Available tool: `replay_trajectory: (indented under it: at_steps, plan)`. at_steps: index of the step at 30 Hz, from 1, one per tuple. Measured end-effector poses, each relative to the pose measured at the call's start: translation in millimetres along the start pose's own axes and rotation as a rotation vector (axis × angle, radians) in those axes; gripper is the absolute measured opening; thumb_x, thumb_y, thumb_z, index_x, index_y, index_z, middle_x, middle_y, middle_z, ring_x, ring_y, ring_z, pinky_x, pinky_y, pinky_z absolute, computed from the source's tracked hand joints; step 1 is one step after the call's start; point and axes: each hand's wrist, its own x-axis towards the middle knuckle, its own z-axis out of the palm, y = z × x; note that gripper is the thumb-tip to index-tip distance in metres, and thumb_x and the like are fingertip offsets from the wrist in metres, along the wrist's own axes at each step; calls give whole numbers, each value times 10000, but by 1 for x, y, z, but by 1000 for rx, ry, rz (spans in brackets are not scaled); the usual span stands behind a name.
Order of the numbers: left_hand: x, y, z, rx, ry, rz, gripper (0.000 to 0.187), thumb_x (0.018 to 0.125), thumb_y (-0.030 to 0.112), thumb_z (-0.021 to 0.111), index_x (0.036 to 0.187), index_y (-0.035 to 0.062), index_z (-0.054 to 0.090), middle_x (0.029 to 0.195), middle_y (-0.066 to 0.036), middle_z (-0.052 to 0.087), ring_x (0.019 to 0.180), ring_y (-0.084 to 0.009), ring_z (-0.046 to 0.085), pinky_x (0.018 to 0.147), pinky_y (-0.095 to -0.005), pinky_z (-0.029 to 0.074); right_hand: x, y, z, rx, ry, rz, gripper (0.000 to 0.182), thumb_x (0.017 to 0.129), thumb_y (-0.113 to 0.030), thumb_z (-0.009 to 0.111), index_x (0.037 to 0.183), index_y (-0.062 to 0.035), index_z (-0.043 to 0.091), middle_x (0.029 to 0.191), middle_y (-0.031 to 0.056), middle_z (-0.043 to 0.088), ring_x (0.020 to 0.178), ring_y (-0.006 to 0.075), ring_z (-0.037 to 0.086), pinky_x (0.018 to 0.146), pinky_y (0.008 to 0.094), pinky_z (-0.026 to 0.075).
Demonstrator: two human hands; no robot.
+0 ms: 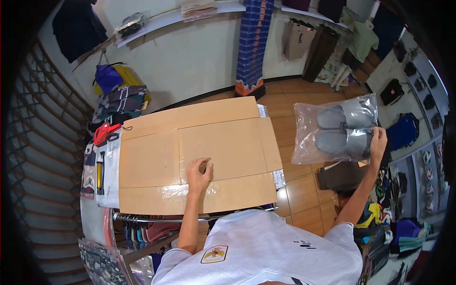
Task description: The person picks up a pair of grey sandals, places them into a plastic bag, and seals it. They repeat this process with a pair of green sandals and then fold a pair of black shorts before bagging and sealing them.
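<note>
Item: a pair of grey, open-toed slide sandals (pixel 330 141) in a clear, glossy plastic bag (pixel 304 135), held up to the right of the landmark, a large flat sheet of brown cardboard (pixel 223 142). No readable label on bag or sandals; a small dark piece joins the pair.

Right hand (pixel 378 139): grip closed on the bag's outer edge, thumb and fingers pinching the film; well apart from the cardboard.

Left hand (pixel 198 171): grip empty, fingers loosely curled with a gap to the thumb, over the cardboard's near half; contact with it cannot be told.

Cardboard: plain face, fold lines, strips of shiny clear tape along the near fold. Just beside its left edge: a red-and-black plastic tool (pixel 105 134) and a slim yellow-and-black tube (pixel 100 175).

Writing: nearer than the cardboard, a white jersey (pixel 266 247) worn by the person bears a shield-shaped crest (pixel 214 254) with a gold emblem; small black chest marking (pixel 304 244) upside down, not legible with confidence. Beyond the cardboard's far edge, a blue patterned column (pixel 253 42) carries a vertical run of orange lettering, too blurred to read.
</note>
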Motion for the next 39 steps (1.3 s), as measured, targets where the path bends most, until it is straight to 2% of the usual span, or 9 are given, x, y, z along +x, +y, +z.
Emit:
replay_trajectory:
  at_steps: [6, 10, 13, 19, 23, 29, 35, 37, 39]
  plan:
    - [-1, 5, -2, -181, -65, -103, 378, 893, 140, 785, 1234, 9, 689, 1077, -130, 733, 1011, -244, 688, 921, -368, 543, -13, -83, -2, 223, -221, 52, 232, 1051, -193, 595, 1011, 19, 683, 930, 28, 682, 911, 114, 596, 874, 262, 450]
    - [-12, -3, 4, -782, -87, -192, 598, 990, 264, 743, 1450, -35, 506, 1178, -157, 702, 1024, -228, 685, 928, -362, 551, -41, -118, 82, 386, -497, 82, 203, 1027, -177, 610, 992, -3, 709, 939, 37, 700, 924, 121, 611, 877, 273, 463]
    - [-32, -4, -3, -894, -56, -375, 648, 1028, 331, 692, 1488, -48, 437, 1224, -176, 684, 1032, -217, 681, 897, -342, 561, -75, -136, 172, 529, -783, 55, 170, 1013, -159, 630, 986, -10, 706, 925, 43, 705, 910, 135, 622, 855, 298, 486]
    - [-80, -18, -30, -532, 64, -489, 450, 999, 117, 709, 1382, -59, 549, 1147, -127, 721, 935, -121, 683, 799, -252, 561, -147, -181, 329, 668, -1276, 2, 151, 1012, -146, 650, 1036, 2, 669, 928, 60, 713, 874, 120, 648, 787, 277, 503]
    - [-114, -21, -52, -490, 197, -535, 435, 936, 59, 768, 1316, -73, 604, 1031, -97, 724, 860, -97, 667, 759, -233, 543, -170, -210, 386, 659, -1215, -163, 160, 1006, -139, 653, 1053, 14, 660, 937, 72, 722, 859, 133, 667, 786, 288, 518]
    - [-146, -22, -75, -442, 215, -634, 460, 915, 46, 790, 1312, -79, 595, 957, -94, 728, 814, -97, 678, 733, -220, 544, -191, -221, 384, 715, -942, -109, 243, 999, -159, 661, 1143, 34, 626, 1054, 151, 733, 923, 205, 705, 812, 335, 543]
    - [-132, -16, -98, -458, -20, -710, 434, 919, 63, 789, 1285, -73, 599, 918, -126, 734, 810, -128, 707, 726, -245, 575, -248, -189, 282, 361, -731, 11, 408, 932, -216, 756, 1195, 44, 584, 1089, 220, 704, 966, 281, 728, 817, 383, 565]
    - [-126, -26, -106, -490, -140, -738, 426, 917, 70, 794, 1273, -66, 602, 895, -116, 738, 802, -134, 711, 699, -262, 592, -285, -174, 246, 266, -648, 70, 390, 913, -241, 779, 1109, 48, 606, 981, 207, 710, 894, 268, 726, 785, 393, 564]
    - [-112, -24, -114, -453, -247, -744, 412, 915, 80, 800, 1250, -57, 603, 884, -104, 737, 801, -133, 712, 670, -274, 603, -310, -170, 201, 136, -800, 148, 363, 940, -285, 766, 1004, 49, 639, 850, 157, 713, 754, 228, 712, 683, 361, 557]
